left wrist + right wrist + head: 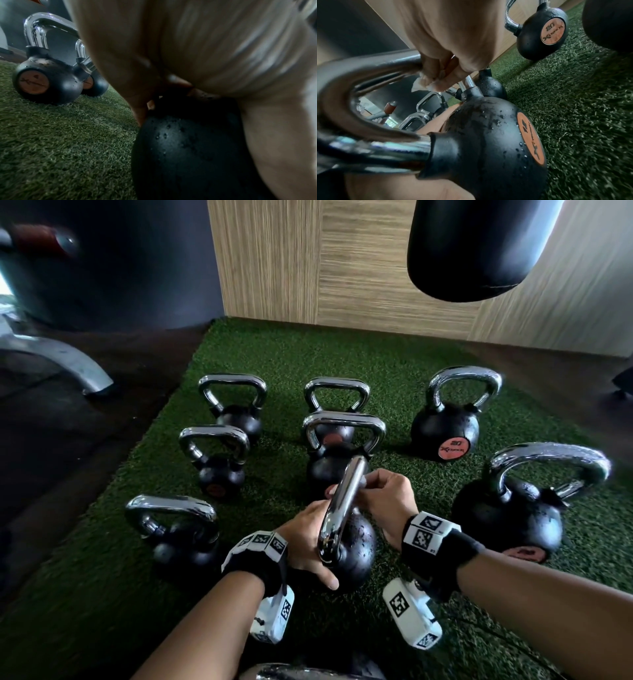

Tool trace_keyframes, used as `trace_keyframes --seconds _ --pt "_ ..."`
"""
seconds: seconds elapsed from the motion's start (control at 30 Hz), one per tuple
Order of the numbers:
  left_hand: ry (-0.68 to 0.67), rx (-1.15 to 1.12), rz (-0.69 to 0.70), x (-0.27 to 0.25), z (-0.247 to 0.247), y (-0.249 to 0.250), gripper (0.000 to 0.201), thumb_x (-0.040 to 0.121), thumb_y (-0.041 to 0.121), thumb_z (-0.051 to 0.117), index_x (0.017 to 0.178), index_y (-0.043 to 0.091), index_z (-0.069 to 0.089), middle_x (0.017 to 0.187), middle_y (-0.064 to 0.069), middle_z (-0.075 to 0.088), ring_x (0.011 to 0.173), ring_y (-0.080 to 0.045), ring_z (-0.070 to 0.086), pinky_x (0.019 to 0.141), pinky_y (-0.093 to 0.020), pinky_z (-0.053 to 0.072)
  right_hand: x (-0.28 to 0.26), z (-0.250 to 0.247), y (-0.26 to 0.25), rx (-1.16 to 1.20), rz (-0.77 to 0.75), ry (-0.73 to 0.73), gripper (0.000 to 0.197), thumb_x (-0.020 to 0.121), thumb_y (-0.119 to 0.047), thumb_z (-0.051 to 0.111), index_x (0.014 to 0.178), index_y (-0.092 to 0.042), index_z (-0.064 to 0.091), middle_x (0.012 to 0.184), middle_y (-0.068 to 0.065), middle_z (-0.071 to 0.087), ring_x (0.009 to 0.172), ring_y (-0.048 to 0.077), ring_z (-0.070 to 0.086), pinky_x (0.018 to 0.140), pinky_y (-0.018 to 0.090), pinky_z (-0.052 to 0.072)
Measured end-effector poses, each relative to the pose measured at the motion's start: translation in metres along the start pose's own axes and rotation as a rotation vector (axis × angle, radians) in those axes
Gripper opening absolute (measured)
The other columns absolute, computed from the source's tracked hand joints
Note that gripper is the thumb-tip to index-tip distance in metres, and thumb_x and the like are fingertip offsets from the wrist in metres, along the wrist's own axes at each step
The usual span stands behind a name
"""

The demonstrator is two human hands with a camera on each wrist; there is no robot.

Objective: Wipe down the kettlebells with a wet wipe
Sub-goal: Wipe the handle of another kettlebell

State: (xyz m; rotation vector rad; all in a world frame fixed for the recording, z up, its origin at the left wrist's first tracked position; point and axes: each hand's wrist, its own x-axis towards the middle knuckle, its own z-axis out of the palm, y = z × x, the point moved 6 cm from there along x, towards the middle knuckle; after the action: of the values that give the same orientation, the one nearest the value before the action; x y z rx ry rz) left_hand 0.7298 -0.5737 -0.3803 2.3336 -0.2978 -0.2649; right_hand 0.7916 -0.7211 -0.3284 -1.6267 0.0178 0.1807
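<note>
A black kettlebell with a chrome handle stands on the green turf at the middle front, beaded with droplets. My left hand cups the left side of its ball, thumb lying along the near side. My right hand pinches a white wet wipe against the far top of the handle. The left wrist view shows my palm over the wet ball. In the right wrist view the orange label faces right.
Several other kettlebells stand around on the turf, among them a 20 at the back right, a large one close on the right and a small one close on the left. A black punching bag hangs above. A machine leg lies left.
</note>
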Motion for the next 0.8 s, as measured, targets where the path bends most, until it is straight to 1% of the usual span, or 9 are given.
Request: trace_keyframes --seconds 0.13,0.2,0.3,0.4,0.53,0.67,0.7,0.73,0.8 --pt "0.002 0.014 -0.014 0.001 0.001 -0.001 0.126 0.049 0.027 0.102 0.151 0.023 0.029 0.142 0.009 0.028 0.141 -0.015 0.033 0.119 -0.028 0.028 0.007 -0.004 0.003 -0.098 -0.004 0.082 0.026 0.072 0.001 0.085 0.066 -0.015 0.066 0.066 0.006 0.073 0.06 0.019 0.072 0.07 0.047 0.064" --pt "0.001 0.016 -0.021 0.001 0.001 -0.003 0.126 0.048 0.028 0.102 0.151 0.023 0.029 0.142 0.01 0.028 0.142 -0.016 0.033 0.12 -0.031 0.029 0.01 -0.005 0.002 -0.141 -0.013 0.106 0.027 0.073 0.001 0.082 0.064 -0.018 0.067 0.066 0.005 0.075 0.061 0.021 0.074 0.069 0.054 0.063" --pt "-0.008 0.032 -0.018 0.003 0.001 -0.003 0.126 0.047 0.031 0.102 0.151 0.025 0.031 0.143 0.009 0.028 0.142 -0.016 0.031 0.122 -0.039 0.029 0.016 -0.009 -0.004 -0.225 -0.048 0.18 0.024 0.07 0.0 0.078 0.061 -0.019 0.066 0.068 0.006 0.075 0.068 0.026 0.076 0.068 0.048 0.064" --pt "-0.034 0.038 -0.012 0.005 0.003 -0.004 0.128 0.046 0.033 0.102 0.152 0.025 0.03 0.147 0.009 0.027 0.142 -0.012 0.027 0.123 -0.038 0.026 0.021 -0.007 -0.003 -0.219 -0.009 0.189 0.022 0.079 0.002 0.071 0.065 -0.013 0.063 0.053 0.001 0.069 0.05 0.017 0.071 0.055 0.036 0.063" --pt "-0.02 0.028 0.002 0.004 0.003 -0.004 0.13 0.047 0.031 0.103 0.152 0.021 0.028 0.148 0.006 0.029 0.141 -0.014 0.03 0.121 -0.032 0.027 0.02 0.003 -0.003 -0.149 0.066 0.172 0.017 0.083 0.004 0.067 0.07 -0.005 0.059 0.069 0.021 0.07 0.055 0.029 0.071 0.062 0.049 0.063" --pt "-0.005 0.039 -0.001 0.002 0.002 -0.001 0.13 0.046 0.03 0.103 0.152 0.022 0.027 0.148 0.005 0.032 0.139 -0.014 0.034 0.12 -0.03 0.029 0.017 0.006 -0.002 -0.213 0.138 0.118 0.019 0.081 -0.001 0.069 0.066 -0.006 0.059 0.068 0.023 0.068 0.061 0.03 0.068 0.07 0.051 0.063" --pt "-0.003 0.037 -0.002 0.002 0.002 0.0 0.131 0.046 0.03 0.103 0.152 0.024 0.027 0.148 0.005 0.033 0.14 -0.013 0.035 0.12 -0.03 0.03 0.015 0.007 0.0 -0.246 0.173 0.096 0.017 0.081 -0.002 0.07 0.068 -0.005 0.06 0.069 0.024 0.069 0.059 0.029 0.067 0.068 0.048 0.064" --pt "-0.004 0.042 -0.008 0.0 0.001 0.001 0.131 0.046 0.031 0.102 0.153 0.026 0.026 0.15 0.006 0.033 0.14 -0.013 0.035 0.121 -0.031 0.03 0.015 0.007 0.003 -0.254 0.211 0.079 0.015 0.082 0.001 0.068 0.07 -0.002 0.059 0.065 0.024 0.068 0.052 0.026 0.065 0.059 0.043 0.063" --pt "-0.015 0.077 -0.031 -0.003 0.0 0.005 0.133 0.047 0.035 0.101 0.154 0.029 0.024 0.153 0.008 0.032 0.142 -0.014 0.036 0.12 -0.037 0.034 0.013 0.009 0.006 -0.171 0.291 0.044 0.02 0.086 0.013 0.059 0.072 0.0 0.052 0.048 0.018 0.058 0.032 0.018 0.053 0.038 0.031 0.052"
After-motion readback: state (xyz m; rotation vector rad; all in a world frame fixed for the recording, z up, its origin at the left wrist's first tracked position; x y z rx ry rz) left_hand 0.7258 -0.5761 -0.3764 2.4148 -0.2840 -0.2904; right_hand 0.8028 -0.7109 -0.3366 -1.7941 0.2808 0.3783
